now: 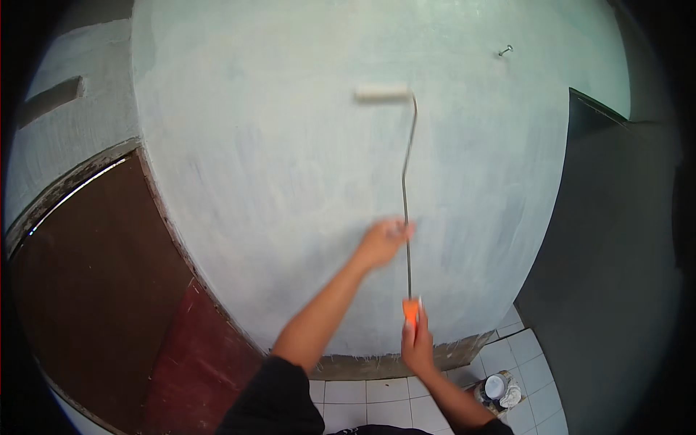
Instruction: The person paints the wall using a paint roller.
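A white paint roller (383,93) lies against the pale wall (290,159) at upper centre, on a long, thin metal rod. At the rod's lower end is an orange handle (411,311), and my right hand (417,344) is wrapped round it. Higher up, my left hand (384,241) is closed around the middle of the metal rod, slightly blurred. The wall's paint looks streaky and uneven, with bluish patches lower down.
A metal hook (505,50) sticks out of the wall at upper right. A brown door (94,275) stands at left, a dark opening (616,239) at right. On the tiled floor (388,413), a container (496,386) with a white cloth sits lower right.
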The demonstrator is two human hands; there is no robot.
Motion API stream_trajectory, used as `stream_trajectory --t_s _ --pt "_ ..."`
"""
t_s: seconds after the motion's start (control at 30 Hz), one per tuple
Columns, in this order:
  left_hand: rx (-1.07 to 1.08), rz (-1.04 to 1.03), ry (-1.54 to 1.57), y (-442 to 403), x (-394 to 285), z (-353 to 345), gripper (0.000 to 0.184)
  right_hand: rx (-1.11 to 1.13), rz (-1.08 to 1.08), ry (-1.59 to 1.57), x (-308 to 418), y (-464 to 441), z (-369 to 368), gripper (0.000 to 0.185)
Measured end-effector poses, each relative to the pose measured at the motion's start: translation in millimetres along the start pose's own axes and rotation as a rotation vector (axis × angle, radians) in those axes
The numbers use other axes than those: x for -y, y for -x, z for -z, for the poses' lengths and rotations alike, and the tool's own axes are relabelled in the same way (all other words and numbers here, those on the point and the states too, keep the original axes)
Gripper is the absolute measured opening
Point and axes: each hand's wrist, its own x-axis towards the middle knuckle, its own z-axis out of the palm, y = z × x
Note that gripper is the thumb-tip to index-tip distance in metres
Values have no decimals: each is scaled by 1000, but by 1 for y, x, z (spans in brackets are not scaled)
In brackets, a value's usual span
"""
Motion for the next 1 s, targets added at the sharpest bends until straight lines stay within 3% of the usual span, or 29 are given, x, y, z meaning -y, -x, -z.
stream_trajectory --t_s 0.1,0.17,0.27,0.37,0.4,0.47,0.57,0.63,0.7,0.77,0.83,0.93,1.0 --pt "-9 115 72 75 78 -58 46 53 -33 51 -67 70 -5 54" --pt "-37 137 85 94 76 -71 37 9 78 -33 -76 90 -6 53" --pt "-112 112 118 85 56 -63 27 37 45 -38 -55 78 -3 55" --pt "-252 -52 15 39 0 -25 25 39 -36 -59 4 30 2 56" --pt "-304 -126 -5 14 -11 -12 34 42 -86 -75 28 10 4 56" --pt "-364 -150 -95 -27 -61 22 45 -25 51 -115 82 -37 9 57" --pt "-427 -304 -105 -97 -128 73 37 -35 208 -161 150 -109 20 59" --pt "-420 -244 -29 -122 -182 102 34 -38 289 -173 192 -142 29 60" --pt "-450 -195 -42 -126 -225 113 33 93 119 -321 242 -148 46 63" --pt "-486 -147 -52 -124 -233 117 32 110 138 -365 251 -138 54 63" --pt "-400 -222 -61 -120 -208 110 31 124 142 -417 234 -121 55 63" --pt "-399 -367 -149 -87 -114 66 36 148 52 -590 138 -80 38 58" --pt "-217 -40 -112 -21 -87 34 35 124 -44 -611 71 -28 23 56"
